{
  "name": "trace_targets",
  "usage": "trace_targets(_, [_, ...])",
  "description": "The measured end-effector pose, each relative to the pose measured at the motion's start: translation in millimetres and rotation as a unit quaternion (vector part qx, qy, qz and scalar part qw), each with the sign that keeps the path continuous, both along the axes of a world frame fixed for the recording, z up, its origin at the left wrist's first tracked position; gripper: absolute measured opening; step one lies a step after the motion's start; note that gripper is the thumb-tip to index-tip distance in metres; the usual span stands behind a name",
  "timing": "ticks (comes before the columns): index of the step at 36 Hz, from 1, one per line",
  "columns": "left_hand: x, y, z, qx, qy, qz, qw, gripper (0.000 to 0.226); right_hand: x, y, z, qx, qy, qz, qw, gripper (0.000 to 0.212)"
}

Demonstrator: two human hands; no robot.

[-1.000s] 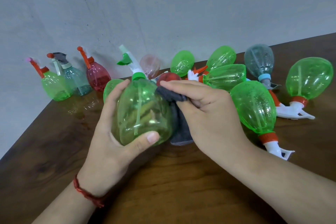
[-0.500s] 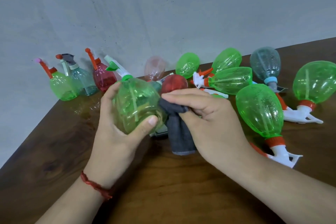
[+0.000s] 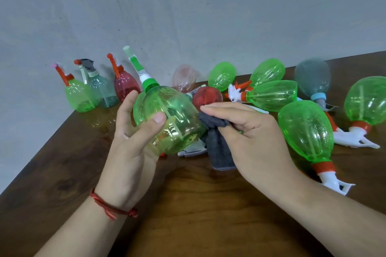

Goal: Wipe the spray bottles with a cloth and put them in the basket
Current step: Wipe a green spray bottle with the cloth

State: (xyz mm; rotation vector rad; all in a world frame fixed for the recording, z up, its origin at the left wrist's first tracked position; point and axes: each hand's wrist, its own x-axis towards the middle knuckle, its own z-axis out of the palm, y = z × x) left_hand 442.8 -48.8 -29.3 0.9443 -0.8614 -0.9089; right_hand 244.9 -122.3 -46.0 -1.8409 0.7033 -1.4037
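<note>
Fingers of the left hand curl round the green spray bottle, with the thumb pressed on its near side. They hold it tilted above the table, and its green-and-white trigger head points up toward the grey wall. The right hand pinches a grey cloth bunched against the bottle's right side. The cloth's loose end hangs down toward the tabletop.

The dark wooden table runs back to the wall. Along its far edge toward the right lies a heap of tipped-over bottles. The nearest green bottle points its orange collar and white trigger toward the near side. Another green one lies at the right edge of the view, a grey-blue bottle sits behind them, and a sideways green bottle lies at the middle of the heap. A red bottle lies just behind the right hand's fingertips, with a pale pink bottle by the wall.

At the table's far left corner three bottles stand upright in a row: a green one, a teal one and a dark red one.

A red thread bracelet circles the left wrist.
</note>
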Motion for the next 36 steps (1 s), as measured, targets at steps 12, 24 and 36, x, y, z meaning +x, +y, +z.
trace_targets(12, [0.0,-0.8,-2.6,0.018,-0.023,-0.018,0.999,0.065,-0.6,12.1,1.9,-0.170,0.085,-0.023,0.982,0.048])
trace_targets(24, [-10.5,7.6,4.2,0.015,0.025,-0.090,0.995,0.056,-1.7,14.9,7.8,-0.147,-0.006,-0.006,0.989,0.048])
trace_targets(36, [-16.6,6.3,4.0,-0.039,0.079,-0.073,0.993,0.037,17.2,18.5,-2.3,0.062,-0.073,0.076,0.993,0.038])
